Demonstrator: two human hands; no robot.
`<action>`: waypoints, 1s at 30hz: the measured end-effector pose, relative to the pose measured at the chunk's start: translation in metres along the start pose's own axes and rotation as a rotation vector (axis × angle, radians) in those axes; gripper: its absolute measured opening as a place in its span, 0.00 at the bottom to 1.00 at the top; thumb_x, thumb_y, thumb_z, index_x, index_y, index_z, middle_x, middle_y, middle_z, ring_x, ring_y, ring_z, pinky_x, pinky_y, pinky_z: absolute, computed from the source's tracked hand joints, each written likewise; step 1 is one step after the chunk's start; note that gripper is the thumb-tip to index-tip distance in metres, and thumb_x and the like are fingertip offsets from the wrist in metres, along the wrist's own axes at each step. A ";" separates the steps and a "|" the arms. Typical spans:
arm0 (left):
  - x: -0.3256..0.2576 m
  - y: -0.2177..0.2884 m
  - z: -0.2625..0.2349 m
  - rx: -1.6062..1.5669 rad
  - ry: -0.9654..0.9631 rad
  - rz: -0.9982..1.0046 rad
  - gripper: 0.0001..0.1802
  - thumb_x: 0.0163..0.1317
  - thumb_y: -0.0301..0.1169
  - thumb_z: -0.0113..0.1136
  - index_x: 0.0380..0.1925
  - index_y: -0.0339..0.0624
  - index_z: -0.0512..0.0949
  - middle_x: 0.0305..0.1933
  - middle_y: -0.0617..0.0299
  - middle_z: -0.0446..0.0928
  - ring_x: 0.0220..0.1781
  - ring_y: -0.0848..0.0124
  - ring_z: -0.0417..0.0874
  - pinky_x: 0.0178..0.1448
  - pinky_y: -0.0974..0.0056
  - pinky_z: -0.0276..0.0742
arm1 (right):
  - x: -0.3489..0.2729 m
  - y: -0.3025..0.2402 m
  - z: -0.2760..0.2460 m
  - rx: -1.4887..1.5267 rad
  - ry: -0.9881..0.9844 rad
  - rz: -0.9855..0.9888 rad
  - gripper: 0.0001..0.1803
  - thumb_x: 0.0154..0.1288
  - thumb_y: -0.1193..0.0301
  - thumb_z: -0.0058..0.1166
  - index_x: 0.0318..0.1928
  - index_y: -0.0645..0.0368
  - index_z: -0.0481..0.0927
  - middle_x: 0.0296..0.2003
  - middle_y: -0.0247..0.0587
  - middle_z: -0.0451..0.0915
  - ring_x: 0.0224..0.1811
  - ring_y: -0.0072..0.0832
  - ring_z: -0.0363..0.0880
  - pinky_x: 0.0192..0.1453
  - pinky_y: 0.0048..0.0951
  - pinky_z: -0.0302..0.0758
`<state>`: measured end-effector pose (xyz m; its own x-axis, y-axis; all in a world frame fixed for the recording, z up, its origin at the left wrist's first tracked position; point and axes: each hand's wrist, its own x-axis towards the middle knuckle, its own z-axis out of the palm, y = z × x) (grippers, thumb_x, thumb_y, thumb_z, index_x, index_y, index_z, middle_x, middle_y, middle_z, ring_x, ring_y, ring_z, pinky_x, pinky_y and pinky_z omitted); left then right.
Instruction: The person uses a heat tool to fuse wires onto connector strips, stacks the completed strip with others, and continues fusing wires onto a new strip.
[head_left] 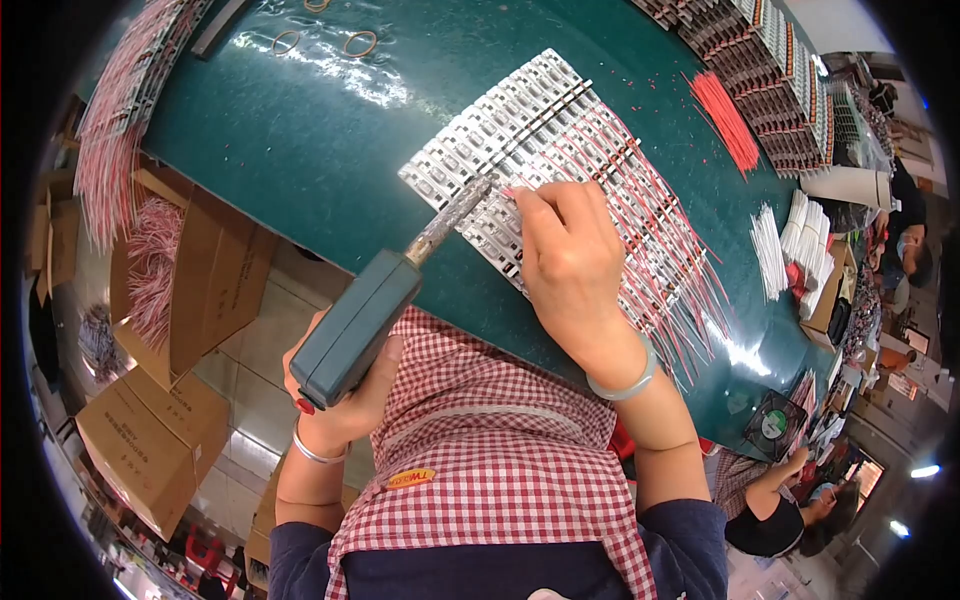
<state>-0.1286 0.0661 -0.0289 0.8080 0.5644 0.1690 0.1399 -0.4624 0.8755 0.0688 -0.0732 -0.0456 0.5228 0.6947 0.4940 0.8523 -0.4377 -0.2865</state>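
Before me on the table, a slanted panel of small white parts in rows (440,165) is crossed by dark strips. Thin red and pale wires (685,220) run over its right half and trail off its edge. My left hand (345,385) is closed around a pistol-shaped tool (365,325) with a dark green body and a long, rough metal barrel. The barrel's tip is at the middle of the panel. Right beside that tip, my right hand (570,265) pinches with thumb and forefinger over the rows. What lies between those fingertips is too small to make out.
Red sticks (725,120) and white sticks (768,255) lie at the right. Stacked panels (765,75) stand far right; wired panels (135,110) hang over the left edge. A cardboard box (215,275) of wires is below left. Another person (780,510) sits lower right, near a small fan (775,423).
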 end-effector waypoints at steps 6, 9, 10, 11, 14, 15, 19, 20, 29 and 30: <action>-0.003 -0.001 -0.002 -0.031 0.009 0.006 0.12 0.51 0.22 0.70 0.37 0.32 0.82 0.33 0.53 0.82 0.31 0.63 0.84 0.36 0.67 0.78 | -0.006 -0.012 -0.004 0.056 -0.016 0.054 0.13 0.49 0.84 0.60 0.38 0.64 0.83 0.30 0.40 0.75 0.33 0.35 0.75 0.34 0.33 0.73; -0.003 0.001 -0.004 -0.028 -0.028 -0.030 0.12 0.51 0.20 0.69 0.38 0.31 0.82 0.35 0.53 0.82 0.32 0.64 0.84 0.37 0.68 0.79 | -0.006 -0.013 -0.003 0.066 -0.030 0.081 0.14 0.49 0.85 0.62 0.39 0.62 0.83 0.30 0.39 0.76 0.32 0.35 0.76 0.35 0.34 0.74; -0.003 0.001 -0.004 -0.049 -0.035 -0.037 0.13 0.51 0.19 0.69 0.38 0.31 0.82 0.35 0.53 0.82 0.32 0.65 0.84 0.37 0.68 0.78 | -0.006 -0.013 -0.002 0.066 -0.019 0.085 0.14 0.49 0.85 0.62 0.39 0.62 0.83 0.31 0.39 0.76 0.33 0.35 0.76 0.35 0.34 0.74; -0.003 0.001 -0.004 -0.049 -0.050 -0.029 0.13 0.50 0.18 0.69 0.38 0.31 0.82 0.36 0.53 0.82 0.33 0.66 0.84 0.38 0.69 0.78 | -0.006 -0.013 -0.002 0.064 -0.027 0.079 0.14 0.49 0.85 0.62 0.39 0.62 0.83 0.31 0.39 0.76 0.33 0.35 0.76 0.35 0.34 0.74; 0.000 0.001 -0.002 -0.020 -0.051 0.030 0.12 0.51 0.17 0.68 0.37 0.31 0.82 0.35 0.54 0.81 0.31 0.68 0.83 0.37 0.70 0.77 | -0.006 -0.013 -0.002 0.054 -0.031 0.071 0.14 0.49 0.85 0.62 0.39 0.62 0.83 0.31 0.39 0.76 0.33 0.35 0.76 0.35 0.34 0.74; 0.000 0.001 -0.002 -0.042 -0.044 0.015 0.12 0.51 0.17 0.68 0.37 0.31 0.82 0.35 0.54 0.81 0.31 0.68 0.83 0.37 0.70 0.77 | -0.006 -0.013 -0.002 0.048 -0.035 0.065 0.14 0.49 0.85 0.62 0.39 0.62 0.83 0.31 0.40 0.76 0.33 0.35 0.76 0.35 0.34 0.74; 0.001 0.004 -0.002 -0.062 -0.068 -0.057 0.11 0.51 0.17 0.68 0.36 0.31 0.81 0.33 0.56 0.80 0.29 0.70 0.80 0.34 0.71 0.75 | -0.005 -0.012 0.000 0.028 -0.022 0.005 0.11 0.50 0.82 0.58 0.38 0.65 0.81 0.30 0.40 0.72 0.34 0.34 0.73 0.33 0.31 0.73; 0.001 0.004 -0.002 -0.052 -0.081 -0.051 0.11 0.51 0.17 0.68 0.36 0.31 0.81 0.33 0.57 0.79 0.28 0.70 0.80 0.34 0.71 0.74 | -0.005 -0.012 0.000 0.028 -0.022 0.005 0.11 0.50 0.82 0.58 0.38 0.65 0.81 0.30 0.40 0.72 0.34 0.34 0.73 0.33 0.31 0.73; -0.003 -0.002 -0.002 -0.002 -0.004 0.043 0.11 0.50 0.20 0.69 0.35 0.32 0.82 0.32 0.55 0.80 0.28 0.67 0.82 0.33 0.69 0.76 | -0.005 -0.012 0.000 0.017 -0.042 0.004 0.07 0.52 0.81 0.59 0.35 0.65 0.80 0.30 0.41 0.72 0.33 0.35 0.72 0.32 0.32 0.72; -0.004 -0.003 -0.003 -0.029 0.001 0.022 0.11 0.50 0.20 0.69 0.35 0.32 0.82 0.32 0.55 0.80 0.28 0.67 0.82 0.33 0.69 0.76 | -0.005 -0.013 0.000 0.013 -0.037 0.003 0.07 0.52 0.81 0.59 0.34 0.65 0.80 0.30 0.41 0.72 0.33 0.35 0.72 0.32 0.32 0.72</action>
<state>-0.1343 0.0669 -0.0305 0.8103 0.5549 0.1885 0.1058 -0.4548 0.8843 0.0554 -0.0708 -0.0442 0.5256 0.7139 0.4628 0.8507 -0.4328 -0.2984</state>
